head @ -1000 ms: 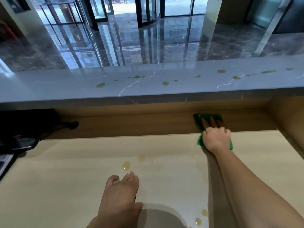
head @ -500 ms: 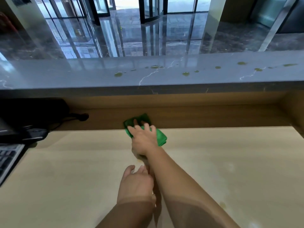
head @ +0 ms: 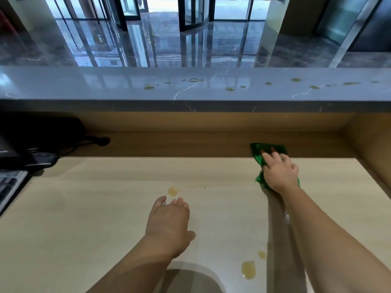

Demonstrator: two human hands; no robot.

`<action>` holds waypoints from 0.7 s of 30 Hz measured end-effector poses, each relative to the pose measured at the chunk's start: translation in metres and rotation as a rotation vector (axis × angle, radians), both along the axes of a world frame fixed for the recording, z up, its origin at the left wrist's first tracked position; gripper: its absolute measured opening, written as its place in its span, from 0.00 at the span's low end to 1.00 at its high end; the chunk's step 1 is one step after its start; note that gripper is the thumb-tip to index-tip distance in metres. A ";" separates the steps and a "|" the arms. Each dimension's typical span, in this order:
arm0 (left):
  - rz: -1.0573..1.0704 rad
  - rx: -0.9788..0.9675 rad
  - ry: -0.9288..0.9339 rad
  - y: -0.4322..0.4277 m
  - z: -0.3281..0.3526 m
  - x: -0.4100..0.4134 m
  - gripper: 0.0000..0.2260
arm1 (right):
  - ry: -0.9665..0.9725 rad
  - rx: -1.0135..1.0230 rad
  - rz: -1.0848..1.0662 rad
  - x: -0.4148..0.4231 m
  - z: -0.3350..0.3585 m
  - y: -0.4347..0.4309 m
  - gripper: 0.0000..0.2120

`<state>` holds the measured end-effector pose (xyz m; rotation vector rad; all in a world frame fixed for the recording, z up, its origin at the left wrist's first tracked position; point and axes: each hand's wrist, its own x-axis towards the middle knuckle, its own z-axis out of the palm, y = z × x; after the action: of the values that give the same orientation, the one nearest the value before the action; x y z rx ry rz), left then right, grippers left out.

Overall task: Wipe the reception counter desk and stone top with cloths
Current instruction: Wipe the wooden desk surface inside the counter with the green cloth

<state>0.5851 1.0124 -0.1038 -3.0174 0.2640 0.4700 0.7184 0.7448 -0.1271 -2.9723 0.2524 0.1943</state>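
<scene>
The right hand (head: 279, 174) presses flat, fingers straight rather than clenched, on the green cloth (head: 257, 150) at two o'clock on the desk (head: 84, 208), against its back panel. The cloth shows past the fingertips toward eleven o'clock. The left hand (head: 169, 225) rests released at six o'clock.

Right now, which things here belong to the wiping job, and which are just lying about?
Belongs to the job:
green cloth, pressed under the right hand
wooden desk with yellowish spills
stone top with droplets
left hand, fingers straight, near the spills

Just lying about:
keyboard at the left edge
black device and cables behind it
</scene>
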 end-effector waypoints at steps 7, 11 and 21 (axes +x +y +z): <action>0.016 -0.055 -0.037 0.002 -0.004 -0.007 0.27 | -0.058 0.050 0.129 -0.028 -0.005 0.125 0.31; 0.036 -0.219 -0.075 0.006 -0.005 -0.017 0.16 | 0.025 0.141 0.563 -0.055 -0.002 0.202 0.34; 0.174 -0.372 -0.067 0.042 0.025 -0.022 0.30 | 0.056 0.123 0.254 -0.038 0.005 0.047 0.31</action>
<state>0.5631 1.0547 -0.0792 -3.4315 0.0911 0.3660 0.6800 0.7922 -0.1219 -2.8701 -0.1278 0.3110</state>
